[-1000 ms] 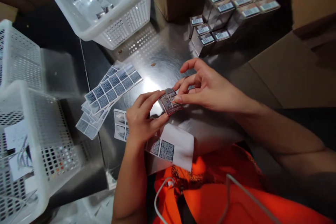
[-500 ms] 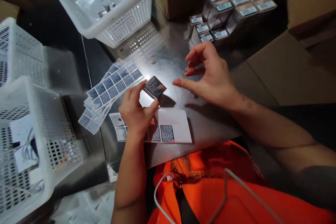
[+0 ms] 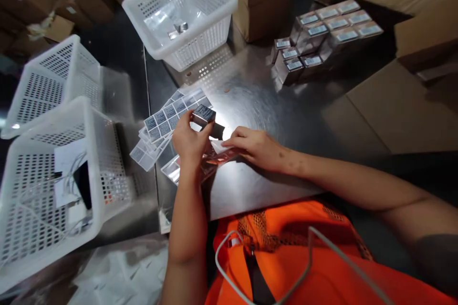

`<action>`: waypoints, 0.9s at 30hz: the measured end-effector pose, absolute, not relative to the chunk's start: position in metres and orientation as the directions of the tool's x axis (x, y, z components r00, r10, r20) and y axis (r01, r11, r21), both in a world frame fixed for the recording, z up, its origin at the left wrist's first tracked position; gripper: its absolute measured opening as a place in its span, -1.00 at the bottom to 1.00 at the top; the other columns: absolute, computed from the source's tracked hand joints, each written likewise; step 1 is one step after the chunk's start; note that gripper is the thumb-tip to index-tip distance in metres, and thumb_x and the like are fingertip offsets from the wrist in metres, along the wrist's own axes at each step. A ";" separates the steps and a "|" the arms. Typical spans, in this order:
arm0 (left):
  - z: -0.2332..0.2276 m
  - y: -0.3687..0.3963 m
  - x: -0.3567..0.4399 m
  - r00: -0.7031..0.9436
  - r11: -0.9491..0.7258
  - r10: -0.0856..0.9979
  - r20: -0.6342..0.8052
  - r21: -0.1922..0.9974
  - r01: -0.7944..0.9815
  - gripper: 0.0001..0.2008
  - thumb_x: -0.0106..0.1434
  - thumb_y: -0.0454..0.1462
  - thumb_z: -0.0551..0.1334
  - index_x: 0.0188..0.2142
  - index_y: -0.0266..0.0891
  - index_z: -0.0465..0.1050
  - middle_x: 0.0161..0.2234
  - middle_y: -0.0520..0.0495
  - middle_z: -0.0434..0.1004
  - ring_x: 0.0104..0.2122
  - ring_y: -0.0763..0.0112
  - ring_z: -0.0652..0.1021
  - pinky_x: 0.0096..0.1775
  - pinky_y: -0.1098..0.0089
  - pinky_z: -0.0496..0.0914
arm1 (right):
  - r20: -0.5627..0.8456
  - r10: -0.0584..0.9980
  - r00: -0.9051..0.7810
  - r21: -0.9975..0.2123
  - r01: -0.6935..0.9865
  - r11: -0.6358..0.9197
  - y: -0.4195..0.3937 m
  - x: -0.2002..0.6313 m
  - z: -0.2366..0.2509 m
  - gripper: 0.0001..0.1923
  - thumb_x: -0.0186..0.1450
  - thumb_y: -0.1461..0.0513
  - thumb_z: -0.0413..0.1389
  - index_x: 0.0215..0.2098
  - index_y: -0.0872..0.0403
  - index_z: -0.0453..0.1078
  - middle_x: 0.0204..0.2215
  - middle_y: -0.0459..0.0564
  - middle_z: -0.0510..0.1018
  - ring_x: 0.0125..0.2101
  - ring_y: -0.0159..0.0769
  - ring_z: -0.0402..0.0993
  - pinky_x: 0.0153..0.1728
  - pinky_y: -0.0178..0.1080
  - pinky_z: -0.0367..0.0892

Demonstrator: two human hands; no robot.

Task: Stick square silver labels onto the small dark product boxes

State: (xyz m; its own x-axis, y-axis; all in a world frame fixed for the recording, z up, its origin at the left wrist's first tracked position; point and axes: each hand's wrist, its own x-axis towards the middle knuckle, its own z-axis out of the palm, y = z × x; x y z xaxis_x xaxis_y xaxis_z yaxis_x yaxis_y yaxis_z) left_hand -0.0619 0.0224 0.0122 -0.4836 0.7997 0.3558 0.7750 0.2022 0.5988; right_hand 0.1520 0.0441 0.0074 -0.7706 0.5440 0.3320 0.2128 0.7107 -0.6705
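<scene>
My left hand (image 3: 191,140) grips a small dark box (image 3: 204,113) between thumb and fingers, its printed dark face turned up. Close on its right, my right hand (image 3: 255,145) pinches the lifted, bent right end of a sticker sheet (image 3: 218,148). The left part of that sheet lies under my left wrist. Beyond my left hand, several more sheets of dark square stickers (image 3: 168,116) overlap in a fanned pile on the metal table. Whether a single sticker is between my right fingertips cannot be made out.
A white perforated basket (image 3: 198,40) holding clear bags stands at the back. More white baskets (image 3: 103,162) are on the left, the nearest with cables and a dark device. Small boxes with barcode labels (image 3: 318,33) are stacked at the back right. Cardboard (image 3: 368,109) lies at the right.
My right hand has come down and left from the air onto the sticker sheet, whose right end is now raised and bent. My left hand still holds the box.
</scene>
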 end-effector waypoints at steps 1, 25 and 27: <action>0.011 0.023 -0.063 -0.487 0.206 0.800 0.350 0.602 0.771 -0.45 -0.04 -0.13 0.51 -0.03 -0.16 0.57 -0.15 -0.09 0.67 -0.12 0.10 0.64 -0.02 0.17 0.46 | 0.337 0.526 -0.781 -0.654 0.207 0.727 0.045 0.153 0.010 -0.76 0.40 0.31 0.14 0.00 0.06 0.55 -0.11 0.10 0.63 -0.15 -0.16 0.61 -0.11 -0.16 0.50; 0.020 0.001 -0.017 -0.225 -0.173 0.933 0.281 0.898 0.405 -0.46 -0.02 -0.16 0.53 -0.03 -0.10 0.52 -0.05 -0.02 0.59 -0.65 0.76 0.26 -0.65 0.59 0.08 | 0.136 0.834 -0.534 -0.955 -0.296 -0.034 0.083 0.191 0.067 -0.64 0.19 0.19 0.40 -0.11 0.00 0.41 -0.40 -0.17 0.59 -0.37 -0.35 0.56 -0.26 -0.25 0.48; 0.019 0.000 -0.017 -0.234 -0.134 0.946 0.226 0.926 0.352 -0.40 -0.03 -0.09 0.54 0.01 -0.09 0.49 -0.09 -0.02 0.60 -0.63 0.71 0.34 -0.64 0.58 0.14 | 0.072 0.829 -0.555 -0.965 -0.250 -0.083 0.082 0.193 0.069 -0.52 0.16 0.20 0.40 -0.03 -0.02 0.32 -0.42 -0.19 0.59 -0.38 -0.31 0.57 -0.27 -0.21 0.49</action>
